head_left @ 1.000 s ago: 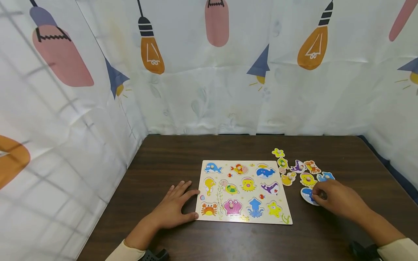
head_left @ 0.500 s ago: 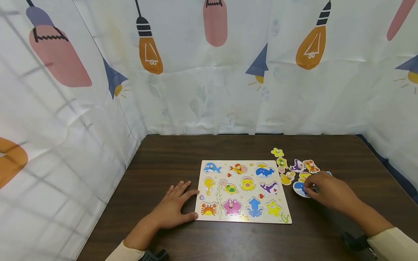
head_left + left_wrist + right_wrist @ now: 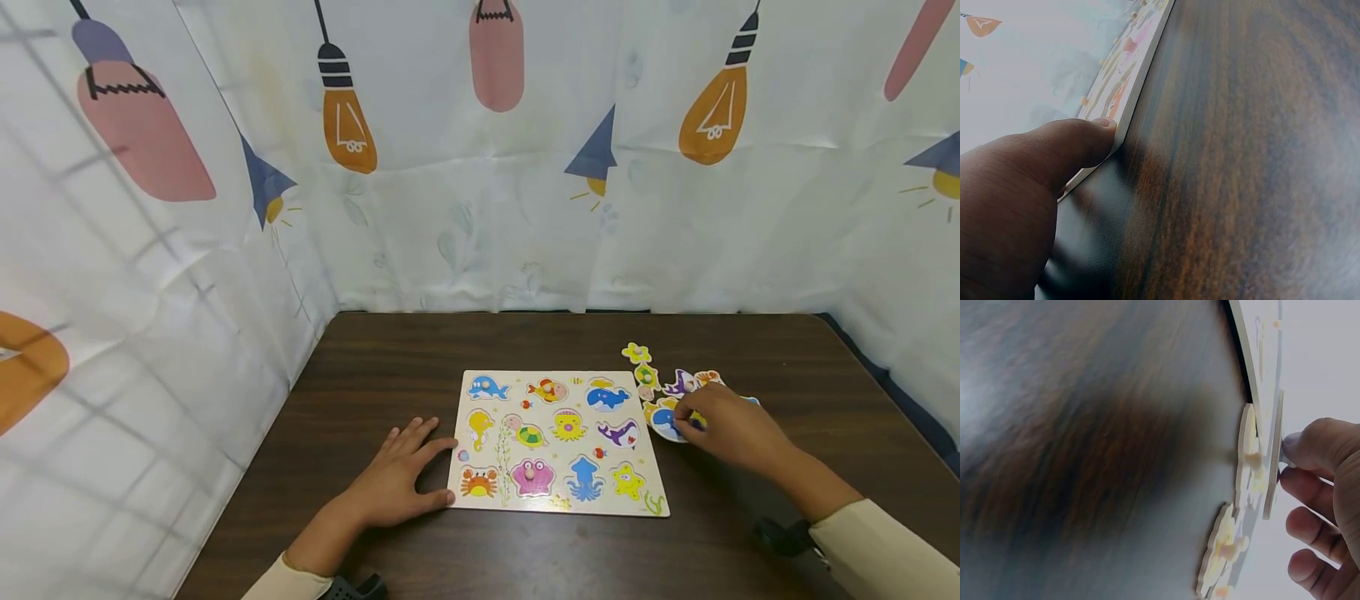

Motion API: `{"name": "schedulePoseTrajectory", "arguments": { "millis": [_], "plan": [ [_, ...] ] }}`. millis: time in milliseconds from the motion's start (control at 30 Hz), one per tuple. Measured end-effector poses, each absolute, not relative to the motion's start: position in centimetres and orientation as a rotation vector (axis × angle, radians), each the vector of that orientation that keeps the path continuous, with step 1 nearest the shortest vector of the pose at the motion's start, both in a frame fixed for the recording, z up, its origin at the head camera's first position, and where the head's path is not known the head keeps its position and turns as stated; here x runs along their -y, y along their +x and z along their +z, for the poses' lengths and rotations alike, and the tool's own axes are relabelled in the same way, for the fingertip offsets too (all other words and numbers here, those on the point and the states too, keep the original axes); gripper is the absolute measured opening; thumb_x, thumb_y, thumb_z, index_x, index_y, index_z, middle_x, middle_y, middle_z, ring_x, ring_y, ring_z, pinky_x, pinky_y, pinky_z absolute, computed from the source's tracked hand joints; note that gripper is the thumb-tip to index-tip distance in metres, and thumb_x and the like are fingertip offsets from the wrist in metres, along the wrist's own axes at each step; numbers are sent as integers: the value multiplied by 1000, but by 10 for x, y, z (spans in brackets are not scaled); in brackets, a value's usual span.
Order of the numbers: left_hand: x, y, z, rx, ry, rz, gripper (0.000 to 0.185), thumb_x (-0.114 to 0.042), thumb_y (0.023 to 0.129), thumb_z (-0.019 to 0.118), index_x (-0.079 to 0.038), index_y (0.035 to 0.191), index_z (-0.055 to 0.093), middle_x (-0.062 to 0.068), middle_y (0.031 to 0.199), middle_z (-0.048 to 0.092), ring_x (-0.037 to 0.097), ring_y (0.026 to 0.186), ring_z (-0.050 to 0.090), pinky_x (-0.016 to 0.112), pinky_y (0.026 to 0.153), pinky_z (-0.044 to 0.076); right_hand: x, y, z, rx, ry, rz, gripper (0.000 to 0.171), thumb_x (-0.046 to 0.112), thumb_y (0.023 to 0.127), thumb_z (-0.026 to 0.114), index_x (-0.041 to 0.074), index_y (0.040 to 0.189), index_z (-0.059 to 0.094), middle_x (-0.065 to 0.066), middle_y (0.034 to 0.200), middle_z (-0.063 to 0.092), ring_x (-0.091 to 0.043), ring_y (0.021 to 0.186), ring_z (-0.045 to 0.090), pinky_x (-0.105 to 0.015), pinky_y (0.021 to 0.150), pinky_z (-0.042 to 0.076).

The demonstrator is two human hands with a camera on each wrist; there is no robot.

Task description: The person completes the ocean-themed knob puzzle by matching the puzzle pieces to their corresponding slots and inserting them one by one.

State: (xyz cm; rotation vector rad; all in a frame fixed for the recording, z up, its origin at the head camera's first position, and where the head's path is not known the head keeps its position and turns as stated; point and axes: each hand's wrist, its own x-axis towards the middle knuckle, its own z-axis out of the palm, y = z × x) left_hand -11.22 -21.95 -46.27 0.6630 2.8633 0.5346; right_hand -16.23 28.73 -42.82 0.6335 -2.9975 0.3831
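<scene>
Our right hand [image 3: 731,425] pinches a blue piece [image 3: 664,422]; our flat left hand [image 3: 401,475] steadies the board [image 3: 557,504]. Maybe one piece is in; others wait.

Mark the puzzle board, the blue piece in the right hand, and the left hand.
board [image 3: 517,379]: head view, bare far strip between the cutouts.
blue piece [image 3: 663,422]: head view, its left part, clear of the fingers.
left hand [image 3: 393,483]: head view, back of the hand.
</scene>
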Motion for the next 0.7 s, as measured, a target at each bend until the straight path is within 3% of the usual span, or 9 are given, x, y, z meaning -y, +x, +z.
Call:
{"name": "schedulePoseTrajectory", "arguments": {
  "millis": [300,533,700],
  "plan": [
    [220,-112,-463,-2870,656,542,74,-68,88,66,-32,151,49,11,165,29,36,154,17,61,121,10,-276,-172,-427,2953,695,414,13,15,85,82,23,84,73,10,87,63,-15,84,55,-41,72,55],
    [220,-112,-464,-2865,654,546,75,-70,88,66,-32,151,49,10,166,29,35,154,18,61,121,11,-265,-179,-426,2979,661,431,8,18,86,83,21,89,76,8,89,66,-23,91,61,-43,70,58],
    [220,-112,-464,-2857,637,537,76,-70,88,65,-33,152,48,8,167,27,33,155,16,60,122,9,-258,-183,-426,2974,658,431,8,19,86,83,20,91,77,6,90,65,-18,88,57,-39,67,58]
  ]
}}
